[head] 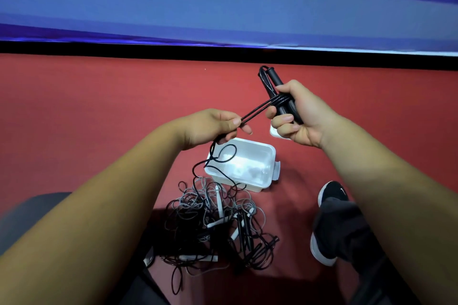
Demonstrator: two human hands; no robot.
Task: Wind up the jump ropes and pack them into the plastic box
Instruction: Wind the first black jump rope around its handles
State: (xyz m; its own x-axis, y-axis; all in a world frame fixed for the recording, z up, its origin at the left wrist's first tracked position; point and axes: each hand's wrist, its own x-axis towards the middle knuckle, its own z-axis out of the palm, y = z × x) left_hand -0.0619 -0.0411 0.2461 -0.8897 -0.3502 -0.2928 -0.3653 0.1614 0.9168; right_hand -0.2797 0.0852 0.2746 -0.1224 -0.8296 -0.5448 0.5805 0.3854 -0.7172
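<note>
My right hand [301, 116] grips the two black handles of a jump rope [273, 83], held upright together, with a few turns of black cord wrapped around them. My left hand [215, 126] pinches that doubled black cord [255, 110] and holds it taut toward the handles. The slack cord hangs down from my left hand across the open white plastic box [262, 181] on the red floor. Below the box lies a tangled pile of black and grey jump ropes [218, 225] with white and black handles.
A white lid [273, 131] peeks out behind my right hand. My black shoe [332, 220] rests on the red floor right of the pile. A grey seat edge [29, 210] shows at lower left. A blue banner [223, 15] runs along the far edge.
</note>
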